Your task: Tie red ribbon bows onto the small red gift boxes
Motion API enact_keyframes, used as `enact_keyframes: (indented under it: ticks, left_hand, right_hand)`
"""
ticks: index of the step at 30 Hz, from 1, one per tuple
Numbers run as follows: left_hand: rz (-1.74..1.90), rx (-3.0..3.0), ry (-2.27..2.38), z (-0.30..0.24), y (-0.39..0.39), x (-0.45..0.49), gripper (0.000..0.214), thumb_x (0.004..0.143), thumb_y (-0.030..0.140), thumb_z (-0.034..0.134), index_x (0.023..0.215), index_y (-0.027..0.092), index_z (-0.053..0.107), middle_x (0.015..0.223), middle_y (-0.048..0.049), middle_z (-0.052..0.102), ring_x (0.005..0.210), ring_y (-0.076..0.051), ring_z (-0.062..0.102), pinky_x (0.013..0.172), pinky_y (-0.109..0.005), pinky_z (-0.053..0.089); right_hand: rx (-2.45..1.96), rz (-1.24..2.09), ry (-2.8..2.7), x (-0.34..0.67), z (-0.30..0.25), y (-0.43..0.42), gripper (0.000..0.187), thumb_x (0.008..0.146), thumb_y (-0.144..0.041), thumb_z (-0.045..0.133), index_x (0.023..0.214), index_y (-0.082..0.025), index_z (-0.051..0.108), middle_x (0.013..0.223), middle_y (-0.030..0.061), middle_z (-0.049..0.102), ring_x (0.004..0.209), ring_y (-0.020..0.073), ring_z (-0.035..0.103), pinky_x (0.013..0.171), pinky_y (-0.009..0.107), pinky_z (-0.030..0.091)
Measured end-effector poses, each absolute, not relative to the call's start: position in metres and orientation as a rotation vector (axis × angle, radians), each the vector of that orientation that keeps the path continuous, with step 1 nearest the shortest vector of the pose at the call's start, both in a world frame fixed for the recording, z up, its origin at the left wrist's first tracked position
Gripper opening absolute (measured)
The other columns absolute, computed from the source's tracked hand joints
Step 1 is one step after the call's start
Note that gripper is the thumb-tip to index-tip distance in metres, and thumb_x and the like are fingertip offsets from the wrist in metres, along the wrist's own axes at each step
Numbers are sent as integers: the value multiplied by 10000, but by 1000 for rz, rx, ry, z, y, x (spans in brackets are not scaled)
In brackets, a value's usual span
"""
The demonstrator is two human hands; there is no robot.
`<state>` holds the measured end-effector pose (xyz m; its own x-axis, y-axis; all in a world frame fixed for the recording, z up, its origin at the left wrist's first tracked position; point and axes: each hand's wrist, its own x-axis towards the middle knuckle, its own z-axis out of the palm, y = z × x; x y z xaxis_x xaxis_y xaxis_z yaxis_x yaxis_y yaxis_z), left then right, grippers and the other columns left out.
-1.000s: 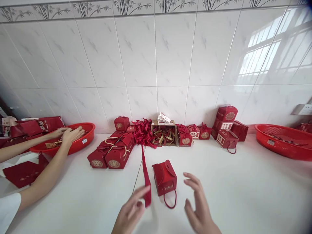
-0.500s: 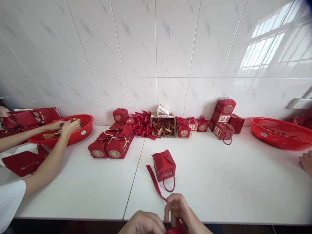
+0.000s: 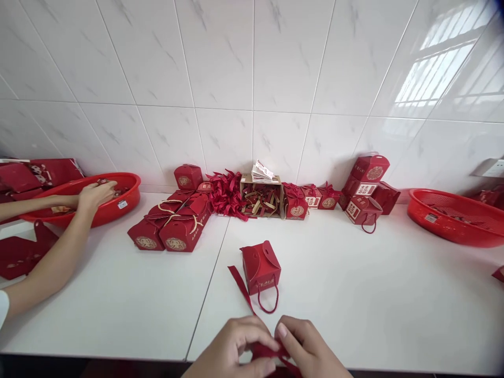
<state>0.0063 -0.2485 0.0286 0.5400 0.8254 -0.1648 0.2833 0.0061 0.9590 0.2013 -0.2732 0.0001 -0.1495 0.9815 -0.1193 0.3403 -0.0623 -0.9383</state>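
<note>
My left hand (image 3: 232, 346) and my right hand (image 3: 307, 349) meet at the near table edge, both pinched on a red ribbon (image 3: 241, 286). The ribbon's free end trails up and to the left across the white table (image 3: 354, 304). Just beyond my hands stands a small red gift box (image 3: 260, 266) with a closed flap top and a cord loop hanging in front. Neither hand touches the box.
Several red gift boxes (image 3: 169, 231), a heap of red ribbons (image 3: 225, 193) and a cardboard box (image 3: 262, 198) line the tiled wall. Red basins sit at left (image 3: 126, 197) and right (image 3: 452, 220). Another person's arms (image 3: 51, 257) reach into the left basin.
My hands came together at the table's near edge and closed on the ribbon, which was pulled toward me. The view tilted downward. The other person's hands stay at the left basin.
</note>
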Motion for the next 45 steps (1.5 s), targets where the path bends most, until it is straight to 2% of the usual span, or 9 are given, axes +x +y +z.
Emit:
enact_keyframes:
  ticks: [4, 7, 9, 12, 18, 23, 27, 41, 45]
  left_hand:
    - [817, 1528, 907, 30, -212, 8, 233, 849, 387, 610, 950, 198, 700, 958, -75, 658, 864, -195, 632, 827, -327, 512]
    - [1162, 1534, 1207, 16, -184, 23, 312, 865, 421, 579, 1109, 231, 616, 1175, -88, 615, 1096, -239, 584, 983, -403, 456]
    - [1256, 1640, 1380, -1, -168, 36, 442, 843, 426, 607, 1243, 255, 532, 1380, -97, 490, 1315, -278, 424, 1099, -477, 348]
    - [1154, 1780, 1426, -25, -156, 49, 554, 847, 413, 603, 1352, 263, 431, 1502, -110, 348, 1416, -298, 280, 1135, -538, 290]
    - [923, 1907, 1141, -24, -170, 39, 596, 905, 216, 498, 1453, 304, 279, 1526, -90, 324, 1421, -250, 299, 1143, -497, 323]
    - [783, 2071, 1049, -6, -187, 32, 579, 838, 65, 476, 1359, 319, 463, 1504, -58, 367, 1394, -266, 353, 1121, -468, 379]
    - [780, 2183, 1095, -1, -191, 38, 505, 841, 72, 482, 1277, 319, 544, 1504, -47, 356, 1413, -287, 300, 1117, -510, 373]
    - [934, 2262, 1130, -1, -190, 49, 156, 879, 132, 489, 927, 233, 597, 1367, -65, 495, 1342, -294, 350, 1050, -543, 414]
    - [941, 2278, 1124, -4, -190, 49, 184, 876, 107, 479, 931, 235, 599, 1372, -56, 493, 1338, -275, 352, 1047, -516, 427]
  right_hand:
    - [-1421, 1277, -1506, 218, -3, -265, 516, 863, -649, 445, 637, -189, 510, 620, -16, 426, 627, 140, 401, 613, 258, 364]
    - [-1341, 1263, -1408, 233, -4, -259, 478, 885, -596, 468, 638, -187, 485, 624, -22, 413, 603, 123, 371, 583, 255, 322]
    - [-1290, 1256, -1290, 241, -4, -256, 458, 892, -576, 480, 653, -186, 498, 607, -28, 395, 577, 115, 342, 559, 256, 296]
    - [-1224, 1258, -1116, 252, -5, -253, 412, 894, -546, 506, 700, -184, 541, 601, -29, 406, 550, 106, 323, 542, 257, 281]
    - [-1209, 1223, -973, 261, 1, -255, 390, 854, -535, 578, 684, -184, 579, 621, 4, 483, 571, 124, 399, 555, 267, 327]
    - [-1209, 1334, -1006, 251, -1, -251, 407, 845, -542, 583, 664, -177, 583, 623, 12, 500, 582, 133, 431, 574, 275, 362]
    - [-1222, 1381, -1051, 239, -10, -243, 406, 849, -543, 576, 690, -170, 598, 605, -4, 489, 578, 122, 423, 584, 265, 362]
    - [-1278, 1307, -1188, 223, -15, -237, 440, 839, -578, 555, 670, -173, 585, 584, -11, 483, 570, 124, 438, 576, 259, 390]
    - [-1296, 1281, -1232, 222, -17, -238, 439, 848, -583, 541, 680, -179, 579, 593, -8, 497, 581, 132, 467, 587, 263, 420]
